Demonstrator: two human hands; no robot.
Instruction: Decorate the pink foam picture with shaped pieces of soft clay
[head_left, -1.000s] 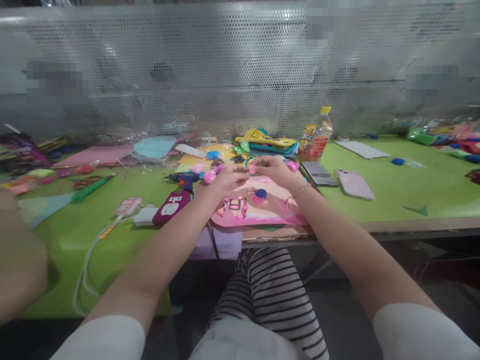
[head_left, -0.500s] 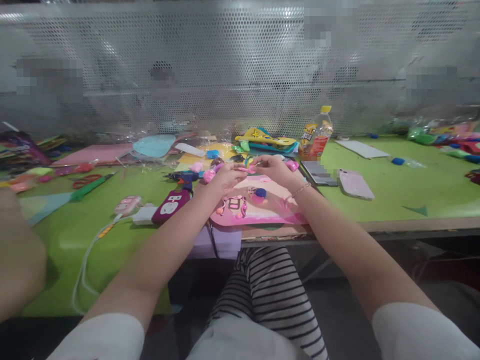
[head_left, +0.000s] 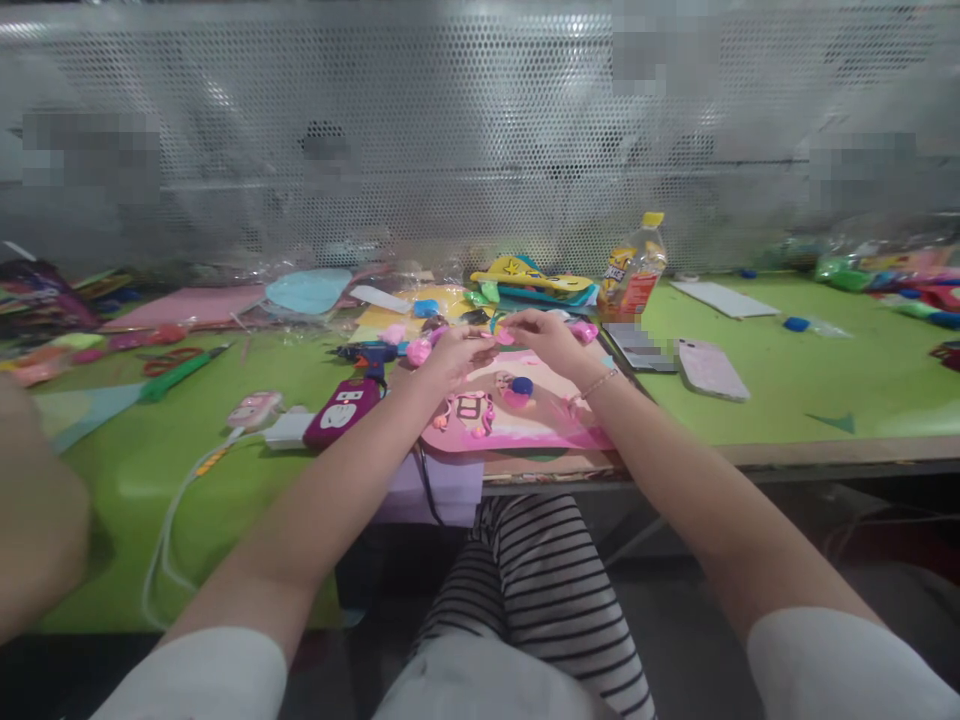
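Note:
Above a pink decorated sheet (head_left: 559, 432), both hands work close together. A small piece of pink modelling clay (head_left: 505, 337) shows at the fingertips of my right hand (head_left: 546, 338), which is pinched on it. My left hand (head_left: 459, 360) lies just left of it with its fingers closed; whatever they hold is hidden. On the sheet sit small pink clay shapes around a brown frame (head_left: 471, 407), and a round blue lump (head_left: 522, 385) over something pink. A pink lump (head_left: 418, 352) lies beside my left hand, and a magenta lump (head_left: 583, 331) lies beyond my right wrist.
To the left are a glue gun (head_left: 369, 357), a purple power bank (head_left: 343, 414) with a white charger (head_left: 291, 432), and scissors (head_left: 172, 362). A bottle (head_left: 637, 270) and phone (head_left: 711, 370) stand or lie right. Another person's blurred arm (head_left: 41, 510) enters at left.
The pink clay, stretched between both hands before, now shows as a small piece at my right fingertips. My left fingers have drawn slightly away from it.

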